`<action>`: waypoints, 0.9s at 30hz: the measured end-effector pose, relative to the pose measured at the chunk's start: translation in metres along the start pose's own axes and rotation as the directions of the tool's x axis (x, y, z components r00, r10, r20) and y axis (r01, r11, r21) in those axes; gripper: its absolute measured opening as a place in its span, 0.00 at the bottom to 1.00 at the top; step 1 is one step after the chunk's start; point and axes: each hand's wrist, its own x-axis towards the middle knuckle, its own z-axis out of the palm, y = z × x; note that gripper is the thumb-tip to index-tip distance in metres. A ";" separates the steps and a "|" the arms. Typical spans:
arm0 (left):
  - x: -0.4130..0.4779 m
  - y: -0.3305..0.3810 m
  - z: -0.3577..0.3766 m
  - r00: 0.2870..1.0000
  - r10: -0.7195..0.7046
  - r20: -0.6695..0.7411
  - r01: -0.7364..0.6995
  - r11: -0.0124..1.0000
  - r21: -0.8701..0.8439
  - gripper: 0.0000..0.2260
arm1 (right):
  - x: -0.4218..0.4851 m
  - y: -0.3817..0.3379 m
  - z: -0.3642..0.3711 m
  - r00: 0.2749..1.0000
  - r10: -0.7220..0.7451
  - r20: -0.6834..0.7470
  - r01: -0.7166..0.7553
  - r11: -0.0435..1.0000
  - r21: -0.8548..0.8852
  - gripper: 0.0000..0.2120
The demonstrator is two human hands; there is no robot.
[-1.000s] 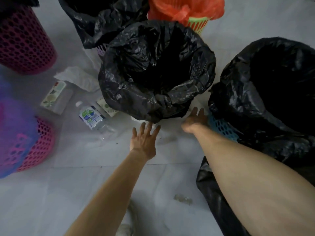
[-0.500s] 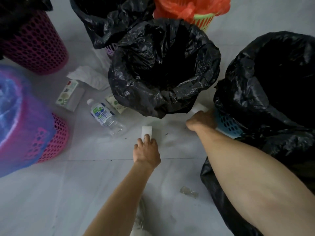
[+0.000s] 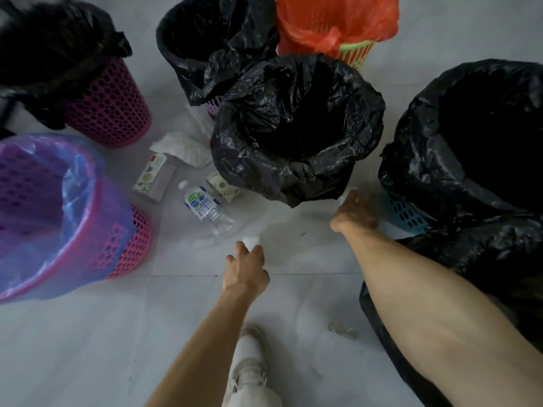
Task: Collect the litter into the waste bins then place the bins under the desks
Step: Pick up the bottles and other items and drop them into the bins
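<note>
A small white scrap (image 3: 251, 240) is pinched at the tips of the fingers of the left hand (image 3: 246, 270). It is judged light, soft and easily crushed, so it is best held by its near edge. The right hand (image 3: 357, 211) is curled beside the black-lined bin (image 3: 249, 171) — whether anything is gripped cannot be told.

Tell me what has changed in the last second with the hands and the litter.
Both hands were open, reaching under the middle bin. The left hand now holds a small white piece and has drawn back; the right hand has curled its fingers, what it holds is hidden. The bottle, cartons and tissue stayed on the floor.
</note>
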 end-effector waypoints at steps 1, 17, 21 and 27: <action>-0.002 0.001 -0.004 1.000 0.002 -0.009 -0.002 1.000 -0.005 0.11 | -0.001 0.002 0.000 0.998 -0.020 0.051 0.020 1.000 -0.009 0.39; -0.105 0.003 -0.078 0.981 -0.014 -0.194 -0.060 0.927 -0.370 0.06 | -0.152 0.016 -0.025 0.879 -0.401 0.257 0.268 0.863 0.429 0.17; -0.151 0.022 -0.107 0.961 0.030 -0.274 -0.161 0.868 -0.469 0.06 | -0.214 0.065 -0.073 0.826 -0.563 0.010 0.419 0.627 0.657 0.05; -0.206 0.066 -0.133 0.936 0.235 -0.263 -0.327 0.855 -0.402 0.07 | -0.281 0.165 -0.101 0.868 -0.452 -0.207 0.351 0.264 0.898 0.01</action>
